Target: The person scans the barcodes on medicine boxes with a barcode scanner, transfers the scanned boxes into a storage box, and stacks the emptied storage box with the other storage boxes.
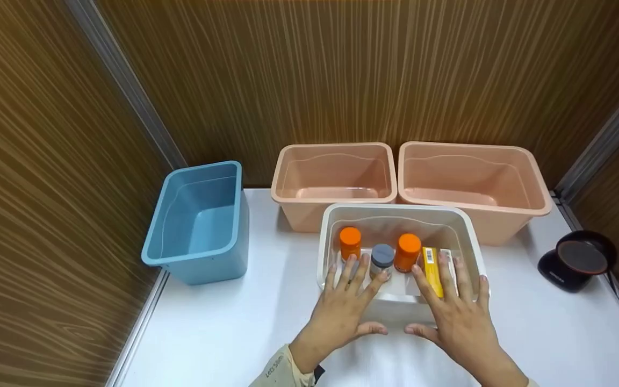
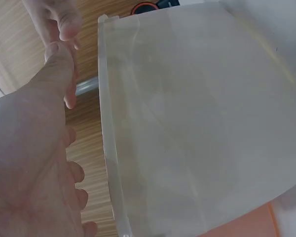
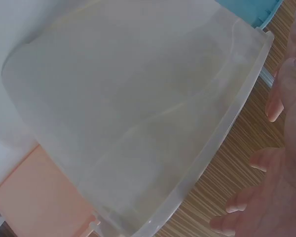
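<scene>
A white bin stands in the middle of the table, its near wall filling much of both wrist views. Inside it are two orange-capped bottles, one at the left and one nearer the middle, and a grey-capped jar between them. A yellow box and a white box lie at the right inside, the white one partly hidden by fingers. My left hand and right hand hover palm down over the bin's near rim, fingers spread and straight, holding nothing.
Two peach bins, one left and one right, stand side by side behind the white bin. A blue bin is at the left. At the far right sits a black device with a cable. Wood-grain panels enclose the table.
</scene>
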Tool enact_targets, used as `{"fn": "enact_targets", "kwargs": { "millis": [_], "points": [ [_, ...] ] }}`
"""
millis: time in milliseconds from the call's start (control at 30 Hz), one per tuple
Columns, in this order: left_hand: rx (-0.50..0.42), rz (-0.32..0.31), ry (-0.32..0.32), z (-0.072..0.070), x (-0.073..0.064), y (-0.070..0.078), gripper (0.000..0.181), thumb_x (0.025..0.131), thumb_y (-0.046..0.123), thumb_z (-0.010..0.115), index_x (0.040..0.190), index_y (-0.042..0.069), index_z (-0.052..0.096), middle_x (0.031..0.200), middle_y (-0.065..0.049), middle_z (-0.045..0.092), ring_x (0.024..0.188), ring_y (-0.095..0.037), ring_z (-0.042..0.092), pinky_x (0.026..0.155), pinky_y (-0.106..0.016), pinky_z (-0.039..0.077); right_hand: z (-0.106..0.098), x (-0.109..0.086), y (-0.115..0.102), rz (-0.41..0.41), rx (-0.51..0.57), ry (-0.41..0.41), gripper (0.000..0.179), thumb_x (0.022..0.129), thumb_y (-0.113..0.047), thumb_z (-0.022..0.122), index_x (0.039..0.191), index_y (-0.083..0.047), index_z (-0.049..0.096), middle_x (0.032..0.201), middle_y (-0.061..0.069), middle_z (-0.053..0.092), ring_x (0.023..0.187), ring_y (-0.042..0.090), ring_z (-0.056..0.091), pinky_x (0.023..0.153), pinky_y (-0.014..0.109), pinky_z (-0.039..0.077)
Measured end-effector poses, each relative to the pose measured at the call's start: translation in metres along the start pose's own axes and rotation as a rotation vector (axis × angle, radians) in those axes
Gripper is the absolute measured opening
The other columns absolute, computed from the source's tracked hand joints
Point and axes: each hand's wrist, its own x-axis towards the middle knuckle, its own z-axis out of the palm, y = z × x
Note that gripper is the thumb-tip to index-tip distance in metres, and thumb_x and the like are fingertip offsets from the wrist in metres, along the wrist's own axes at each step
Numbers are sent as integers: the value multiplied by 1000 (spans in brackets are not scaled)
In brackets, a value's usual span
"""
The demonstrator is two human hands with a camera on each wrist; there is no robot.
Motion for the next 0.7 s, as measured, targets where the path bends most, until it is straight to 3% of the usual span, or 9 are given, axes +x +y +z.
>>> {"fn": "enact_targets", "kwargs": {
  "millis": [233,400,700],
  "points": [
    [-10,-73,-19,-8,4,-20,99,75,81,26,154,25,4,155,-15,-15,141,-35,-3,107,-59,10,-6,9,8,26,28,-15,103,70,-77,57,152,-25,21,156,18,-7,140,40,-5,98,72,0],
    [-67,-120,-33,-6,7,-33,100,75,81,25,153,26,-5,156,-18,-8,141,-36,-3,107,-59,9,-17,17,18,69,79,-51,104,72,-75,56,153,-26,12,155,15,-15,139,40,-8,98,68,-10],
    [-385,-206,-73,16,17,-54,96,83,72,42,152,24,-4,154,-9,-21,140,-30,-13,108,-58,2,-44,39,37,83,268,-79,102,79,-60,64,154,-23,4,154,18,-12,138,42,-7,99,69,-5]
  ]
}}
